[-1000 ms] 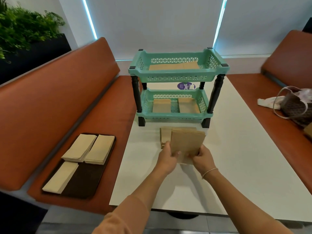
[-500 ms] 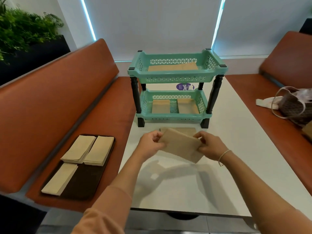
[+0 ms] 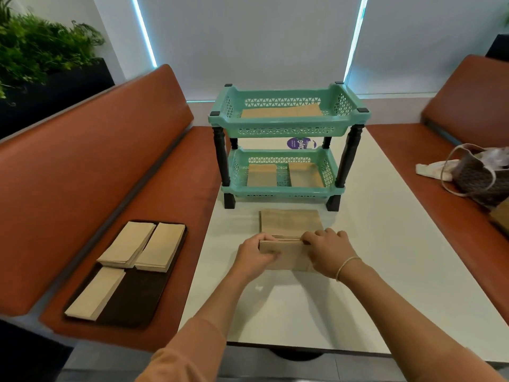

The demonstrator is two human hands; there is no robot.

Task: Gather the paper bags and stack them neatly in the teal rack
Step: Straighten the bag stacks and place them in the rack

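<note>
A small bundle of brown paper bags (image 3: 290, 255) stands on its long edge on the white table (image 3: 385, 244). My left hand (image 3: 254, 256) grips its left end and my right hand (image 3: 327, 250) grips its right end. Just behind the bundle, more brown bags (image 3: 290, 221) lie flat on the table. The two-tier teal rack (image 3: 286, 128) stands further back. Its top tier holds flat brown bags (image 3: 281, 112). Two short stacks, one on the left (image 3: 261, 175) and one on the right (image 3: 305, 174), lie in its bottom tier.
A dark tray (image 3: 137, 293) on the left orange bench carries three stacks of pale paper bags (image 3: 143, 245). A woven handbag (image 3: 482, 177) and a white cloth lie on the right bench. A planter with green foliage stands at the far left.
Both hands have brought the held bundle down from the air and stood it on edge on the table, level instead of tilted, in front of the flat bags.
</note>
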